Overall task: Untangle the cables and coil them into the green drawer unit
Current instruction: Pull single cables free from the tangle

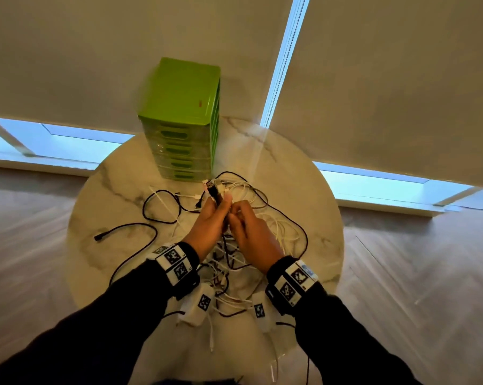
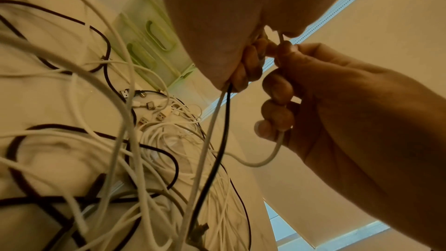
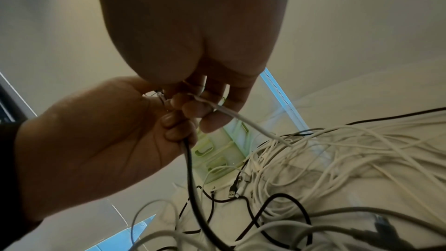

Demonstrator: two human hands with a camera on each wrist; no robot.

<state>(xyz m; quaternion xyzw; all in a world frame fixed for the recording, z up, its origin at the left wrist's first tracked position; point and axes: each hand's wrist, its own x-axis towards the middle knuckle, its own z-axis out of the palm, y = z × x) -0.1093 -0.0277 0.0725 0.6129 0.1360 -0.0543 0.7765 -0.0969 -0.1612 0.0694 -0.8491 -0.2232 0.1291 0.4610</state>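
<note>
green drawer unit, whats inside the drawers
The green drawer unit stands at the table's far edge with every drawer pushed in. The fronts hide the contents. Cables all lie outside on the table.

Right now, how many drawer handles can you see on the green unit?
4, stacked down the front of the green drawer unit: top handle, second handle, third handle, bottom handle. The front is blurred, so another may be hidden.
</note>
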